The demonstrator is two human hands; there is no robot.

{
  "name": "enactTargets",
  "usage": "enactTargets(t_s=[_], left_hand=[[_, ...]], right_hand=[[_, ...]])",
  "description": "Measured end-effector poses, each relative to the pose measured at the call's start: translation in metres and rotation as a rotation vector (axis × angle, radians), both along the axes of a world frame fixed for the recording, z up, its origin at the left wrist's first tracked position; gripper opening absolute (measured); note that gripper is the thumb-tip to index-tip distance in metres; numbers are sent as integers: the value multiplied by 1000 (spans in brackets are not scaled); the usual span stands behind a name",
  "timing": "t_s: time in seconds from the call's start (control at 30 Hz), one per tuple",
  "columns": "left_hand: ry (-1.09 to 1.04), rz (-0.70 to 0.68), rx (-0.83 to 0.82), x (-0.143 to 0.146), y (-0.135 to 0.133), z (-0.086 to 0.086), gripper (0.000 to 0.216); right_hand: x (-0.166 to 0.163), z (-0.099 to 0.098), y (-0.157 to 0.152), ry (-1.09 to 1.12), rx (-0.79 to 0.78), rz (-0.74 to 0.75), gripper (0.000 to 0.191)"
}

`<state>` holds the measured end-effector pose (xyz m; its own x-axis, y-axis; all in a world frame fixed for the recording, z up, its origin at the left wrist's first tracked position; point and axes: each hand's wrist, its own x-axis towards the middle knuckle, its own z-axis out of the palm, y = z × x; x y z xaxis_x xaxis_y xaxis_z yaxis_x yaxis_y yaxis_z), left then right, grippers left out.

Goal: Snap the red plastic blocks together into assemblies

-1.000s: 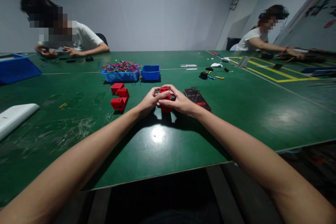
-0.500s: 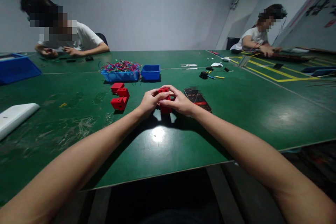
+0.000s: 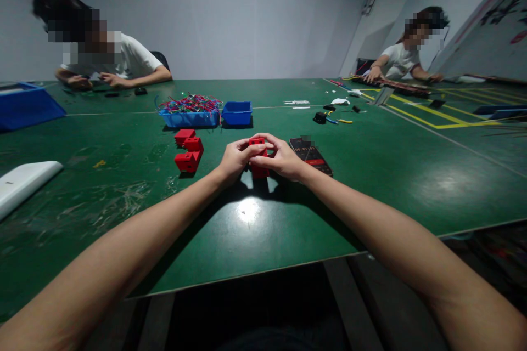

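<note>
- Near centre, the left hand (image 3: 234, 162) and right hand (image 3: 284, 158) grip one red block (image 3: 259, 171) between them, fingers curled round it, just above or on the green table (image 3: 230, 252); which, I cannot tell.
- Just right of the right hand, a phone (image 3: 316, 162) lies face up, timer digits lit.
- Far left of the hands, a white slab (image 3: 31, 184).
- Nearer on the left, a group of red blocks (image 3: 188, 162).
- Farther, a blue bin (image 3: 189, 119) heaped with coloured wires (image 3: 191, 103), beside a smaller blue bin (image 3: 236, 115).
- At the far side, two people in white shirts, one left (image 3: 138, 57), one right (image 3: 399, 59).
</note>
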<state>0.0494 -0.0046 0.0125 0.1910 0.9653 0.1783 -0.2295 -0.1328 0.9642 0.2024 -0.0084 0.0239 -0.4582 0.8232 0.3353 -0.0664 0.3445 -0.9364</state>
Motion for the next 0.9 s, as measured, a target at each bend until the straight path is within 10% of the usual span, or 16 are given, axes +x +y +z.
enactTargets(t_s=[0.23,0.53,0.9], left_hand=[[51,-110,-4,-4,2,3,46],[89,-108,-37,-4,-6,4,60],[-39,-42,-76,7,-14,6,47]], right_hand=[[1,0,-4,4,-123,15,62],[-2,0,-11,39,-403,41,130],[-12,-2,-12,69,-191,51,66]])
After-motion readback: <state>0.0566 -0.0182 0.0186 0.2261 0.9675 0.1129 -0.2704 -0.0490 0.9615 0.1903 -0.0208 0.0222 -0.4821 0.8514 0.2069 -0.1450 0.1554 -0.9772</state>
